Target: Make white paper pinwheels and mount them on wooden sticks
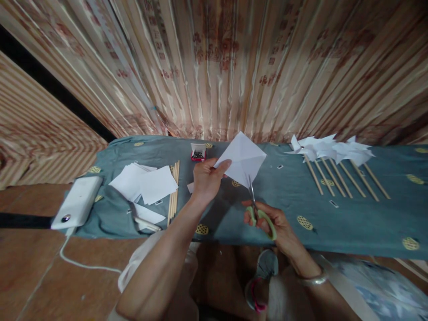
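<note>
My left hand (207, 177) pinches a white creased paper square (242, 157) by its lower left corner and holds it tilted above the table. My right hand (271, 221) grips green-handled scissors (258, 209), fingers through the loops. The scissor blades point up and meet the paper's lower edge. Both hands hover over a teal patterned cloth (351, 218) that covers the table.
A pile of white paper sheets (143, 182) and a bundle of wooden sticks (174, 191) lie at the left. A small box of pins (198, 153) stands behind. Finished paper pinwheels on sticks (334, 156) lie at the right. A white device with a cable (77, 201) sits on the left edge. A curtain hangs behind.
</note>
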{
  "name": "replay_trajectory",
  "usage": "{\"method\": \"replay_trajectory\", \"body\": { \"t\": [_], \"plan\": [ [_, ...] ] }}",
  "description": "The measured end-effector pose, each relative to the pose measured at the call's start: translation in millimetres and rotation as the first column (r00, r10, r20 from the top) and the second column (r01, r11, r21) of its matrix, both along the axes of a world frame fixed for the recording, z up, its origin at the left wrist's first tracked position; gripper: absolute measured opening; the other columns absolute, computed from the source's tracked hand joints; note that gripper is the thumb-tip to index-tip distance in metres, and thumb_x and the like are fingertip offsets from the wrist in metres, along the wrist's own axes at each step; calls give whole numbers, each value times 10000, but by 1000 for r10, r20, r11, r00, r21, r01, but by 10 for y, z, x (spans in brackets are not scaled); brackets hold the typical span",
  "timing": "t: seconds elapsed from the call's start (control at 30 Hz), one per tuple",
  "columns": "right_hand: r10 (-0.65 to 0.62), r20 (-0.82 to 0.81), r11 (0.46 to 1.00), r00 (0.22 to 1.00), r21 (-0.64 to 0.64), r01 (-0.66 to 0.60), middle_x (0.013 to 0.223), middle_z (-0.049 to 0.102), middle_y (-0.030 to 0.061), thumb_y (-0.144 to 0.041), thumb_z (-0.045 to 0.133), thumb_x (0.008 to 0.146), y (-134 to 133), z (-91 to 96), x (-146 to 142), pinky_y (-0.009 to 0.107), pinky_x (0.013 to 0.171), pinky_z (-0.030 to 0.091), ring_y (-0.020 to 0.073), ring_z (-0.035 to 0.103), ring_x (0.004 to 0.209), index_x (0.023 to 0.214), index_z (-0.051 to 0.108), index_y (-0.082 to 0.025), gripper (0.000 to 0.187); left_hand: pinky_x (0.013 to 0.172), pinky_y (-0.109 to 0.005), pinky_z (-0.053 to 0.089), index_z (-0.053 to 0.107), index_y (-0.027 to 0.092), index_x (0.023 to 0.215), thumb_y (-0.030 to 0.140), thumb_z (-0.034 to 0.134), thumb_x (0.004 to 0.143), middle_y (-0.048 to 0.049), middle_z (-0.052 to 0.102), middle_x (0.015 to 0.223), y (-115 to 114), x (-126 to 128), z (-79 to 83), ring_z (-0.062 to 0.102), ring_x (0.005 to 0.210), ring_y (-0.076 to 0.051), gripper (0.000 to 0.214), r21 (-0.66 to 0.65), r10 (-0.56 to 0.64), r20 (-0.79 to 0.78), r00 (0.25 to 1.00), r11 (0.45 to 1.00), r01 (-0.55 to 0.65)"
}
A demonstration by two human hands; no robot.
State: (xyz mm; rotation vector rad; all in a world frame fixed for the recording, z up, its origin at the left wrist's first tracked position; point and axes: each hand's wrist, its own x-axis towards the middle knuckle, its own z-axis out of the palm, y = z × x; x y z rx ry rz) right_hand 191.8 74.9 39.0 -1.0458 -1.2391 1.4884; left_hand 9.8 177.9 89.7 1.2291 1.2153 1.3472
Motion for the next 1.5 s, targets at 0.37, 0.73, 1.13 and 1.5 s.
{"method": "replay_trajectory", "body": {
  "t": [0.37, 0.73, 1.13, 1.5],
  "plan": [
    [-25, 1, 998, 1000, -52, 25, 725, 680, 30, -612, 777, 635, 10, 33, 6, 259, 529, 433, 153, 562, 625, 1057, 733, -237, 566, 475, -222, 421, 690, 163, 599, 411, 712, 683, 15, 615, 525, -8, 50, -26, 551, 500, -123, 262, -19, -14, -10, 1000, 1000, 14],
    [-11, -31, 999, 999, -49, 9, 714, 674, 20, -595, 782, 646, 23, 31, 18, 244, 516, 403, 140, 544, 623, 1058, 731, -255, 536, 475, -218, 404, 673, 159, 577, 406, 706, 694, 18, 601, 514, -15, 55, -40, 528, 496, -117, 275, -4, -26, -19, 999, 1000, 26],
    [-40, -11, 997, 999, -60, 39, 668, 645, 11, -572, 809, 618, 26, 97, -6, 268, 550, 448, 142, 553, 605, 1004, 744, -234, 518, 468, -221, 409, 661, 174, 563, 392, 708, 691, 19, 606, 517, -16, 59, -41, 563, 504, -130, 257, -22, -19, -23, 1000, 1000, 18],
    [-49, 6, 996, 999, -68, 49, 638, 611, -2, -537, 818, 628, 28, 73, -5, 249, 529, 419, 122, 509, 584, 985, 749, -224, 480, 473, -221, 412, 680, 169, 582, 398, 706, 694, 11, 621, 524, -10, 53, -70, 547, 497, -124, 257, -10, -19, -24, 1000, 1000, 19]
  ]
}}
